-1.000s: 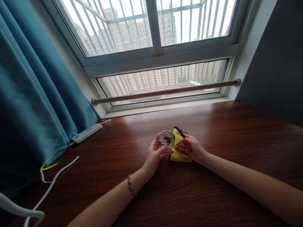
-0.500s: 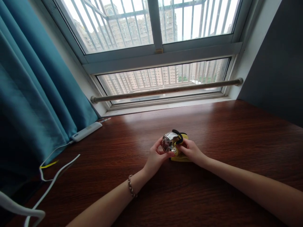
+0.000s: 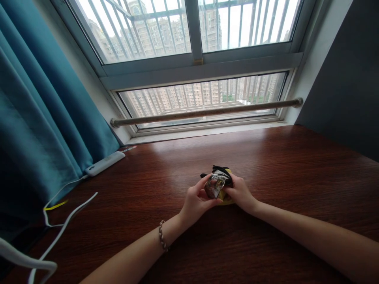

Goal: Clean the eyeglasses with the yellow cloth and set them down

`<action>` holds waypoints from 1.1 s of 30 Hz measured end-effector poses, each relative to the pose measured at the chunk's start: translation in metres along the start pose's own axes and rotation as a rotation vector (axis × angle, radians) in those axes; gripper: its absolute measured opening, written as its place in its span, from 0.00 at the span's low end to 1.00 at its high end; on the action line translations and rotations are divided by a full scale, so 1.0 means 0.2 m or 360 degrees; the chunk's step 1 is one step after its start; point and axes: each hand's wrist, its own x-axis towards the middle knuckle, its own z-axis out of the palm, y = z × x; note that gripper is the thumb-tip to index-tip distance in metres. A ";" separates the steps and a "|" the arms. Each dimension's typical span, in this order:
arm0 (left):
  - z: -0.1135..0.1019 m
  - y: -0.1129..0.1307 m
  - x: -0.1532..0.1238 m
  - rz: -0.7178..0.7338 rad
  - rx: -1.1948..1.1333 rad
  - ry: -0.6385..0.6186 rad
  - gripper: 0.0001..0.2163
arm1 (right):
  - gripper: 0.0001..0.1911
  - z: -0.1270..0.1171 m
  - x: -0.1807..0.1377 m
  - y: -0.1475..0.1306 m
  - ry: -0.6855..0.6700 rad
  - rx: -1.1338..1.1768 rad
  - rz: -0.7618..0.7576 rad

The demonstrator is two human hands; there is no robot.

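Above the dark wooden table [image 3: 266,165], both my hands meet around a small clear glass dish [image 3: 214,184], tipped on its side. My left hand [image 3: 197,201] grips the dish from the left, its fingers curled round the rim. My right hand [image 3: 241,193] presses a yellow cloth with a black edge [image 3: 222,171] against the dish from the right and behind. Most of the cloth is hidden by the dish and my fingers. A beaded bracelet [image 3: 161,236] sits on my left wrist.
A white power strip [image 3: 104,163] lies at the table's far left by the teal curtain [image 3: 38,114], with white cables [image 3: 59,232] trailing toward the near left edge. A metal rail [image 3: 207,112] runs along the window. A dark wall [image 3: 346,79] stands on the right.
The dish has been turned from rim-up onto its side and lowered slightly. The yellow cloth has moved from lying beside it to wrapping behind it, mostly out of sight.
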 end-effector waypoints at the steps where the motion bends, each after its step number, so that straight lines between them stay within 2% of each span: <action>1: 0.00 0.01 0.00 0.0004 -0.0031 -0.0020 0.36 | 0.15 0.00 0.00 0.00 0.0016 0.0008 0.0013; 3: 0.00 0.02 0.00 0.0009 -0.0021 -0.0068 0.38 | 0.15 0.00 0.01 0.01 0.0061 0.0014 0.0047; 5: 0.00 0.03 0.00 0.0069 0.0185 -0.0085 0.38 | 0.14 0.00 0.02 0.03 0.0106 -0.0004 0.0065; 9: 0.00 0.03 0.01 0.0368 0.0702 -0.0023 0.31 | 0.13 0.00 0.03 0.05 0.0112 -0.0057 0.0062; 12: 0.00 0.02 0.02 0.0355 0.0595 0.0010 0.35 | 0.16 0.00 0.02 0.03 0.0071 -0.0094 0.0037; 14: 0.00 0.02 0.02 0.0276 0.0413 -0.0050 0.41 | 0.15 0.00 0.01 0.03 0.0040 -0.0091 0.0029; 16: 0.00 0.02 0.02 0.0250 0.0312 -0.0131 0.42 | 0.11 0.00 0.00 0.02 -0.0007 -0.0064 0.0010; 21: -0.04 0.02 0.03 0.0321 0.0403 -0.0198 0.42 | 0.10 0.00 -0.01 0.03 -0.0108 -0.0013 -0.0011; 28: -0.10 0.01 0.08 0.0291 0.0417 -0.0266 0.32 | 0.12 0.00 0.01 0.03 -0.0138 -0.0079 0.0041; 33: -0.11 -0.02 0.08 0.0335 0.0487 -0.0255 0.31 | 0.15 0.00 0.02 0.02 -0.0090 -0.0125 0.0052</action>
